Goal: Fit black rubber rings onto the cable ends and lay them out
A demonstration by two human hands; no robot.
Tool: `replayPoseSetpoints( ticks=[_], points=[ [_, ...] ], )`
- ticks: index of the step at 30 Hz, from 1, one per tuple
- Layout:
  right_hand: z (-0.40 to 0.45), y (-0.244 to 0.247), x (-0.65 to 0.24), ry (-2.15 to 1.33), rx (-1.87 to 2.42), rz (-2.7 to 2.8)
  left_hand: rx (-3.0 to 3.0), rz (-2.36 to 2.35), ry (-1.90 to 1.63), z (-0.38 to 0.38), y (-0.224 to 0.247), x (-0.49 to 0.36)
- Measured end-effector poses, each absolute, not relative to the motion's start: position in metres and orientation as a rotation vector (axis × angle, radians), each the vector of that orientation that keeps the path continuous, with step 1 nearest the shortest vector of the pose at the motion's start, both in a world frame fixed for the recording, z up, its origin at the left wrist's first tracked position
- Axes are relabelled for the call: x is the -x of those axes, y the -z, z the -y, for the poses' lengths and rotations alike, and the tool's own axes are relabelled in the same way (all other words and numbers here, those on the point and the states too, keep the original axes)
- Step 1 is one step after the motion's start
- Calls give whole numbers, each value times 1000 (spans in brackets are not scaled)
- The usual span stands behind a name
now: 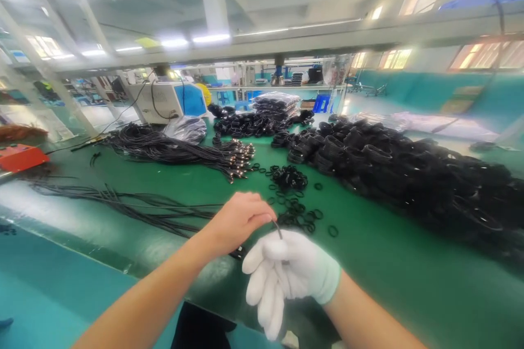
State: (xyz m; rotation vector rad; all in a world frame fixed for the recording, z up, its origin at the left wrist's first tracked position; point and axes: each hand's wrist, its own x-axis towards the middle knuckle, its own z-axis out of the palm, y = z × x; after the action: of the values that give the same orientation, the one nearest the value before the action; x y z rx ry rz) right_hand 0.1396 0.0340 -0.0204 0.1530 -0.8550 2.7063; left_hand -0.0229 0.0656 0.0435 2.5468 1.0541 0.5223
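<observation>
My bare left hand [241,223] pinches the upper end of a short, thin dark strand [279,229] between thumb and fingertips. Its lower end runs into my right hand [290,264], which wears a white glove; there the thumb presses against the index finger while the other fingers hang loosely curled. Whether the strand is a stretched ring or a piece of cable I cannot tell. Just beyond my hands lie scattered small black rings [298,215] and a small heap of them [290,177]. Loose black cables [159,212] stretch out left of my left hand.
A thick bundle of black cables [176,147] with metal-tipped ends lies farther back on the green table [393,283]. Big piles of coiled black cables [380,163] cover the right side. A white and blue machine [167,101] stands behind, and an orange-red box [22,158] at far left.
</observation>
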Motion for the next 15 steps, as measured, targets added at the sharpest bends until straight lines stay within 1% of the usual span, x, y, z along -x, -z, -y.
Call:
replayPoseSetpoints(
  ticks=[2, 5, 6, 8, 11, 15],
  points=[
    [-35, 11, -150, -2538, -200, 820, -2572, -1162, -531, -71, -24, 30],
    [-39, -5, -169, -2307, -192, 691, -2631, -1563, -599, -72, 3, 47],
    [-42, -9, -175, -2260, -186, 640, -2651, -1609, -599, -68, 10, 52],
    [-47, -18, -182, -2196, -178, 567, -2720, -1567, -574, -52, 20, 56],
    [-54, -24, -184, -2113, -116, 584, -2874, -1385, -620, -15, 26, 50],
    [-58, -18, -179, -2015, 103, 637, -3034, -1119, -661, 20, 17, 36]
  ],
)
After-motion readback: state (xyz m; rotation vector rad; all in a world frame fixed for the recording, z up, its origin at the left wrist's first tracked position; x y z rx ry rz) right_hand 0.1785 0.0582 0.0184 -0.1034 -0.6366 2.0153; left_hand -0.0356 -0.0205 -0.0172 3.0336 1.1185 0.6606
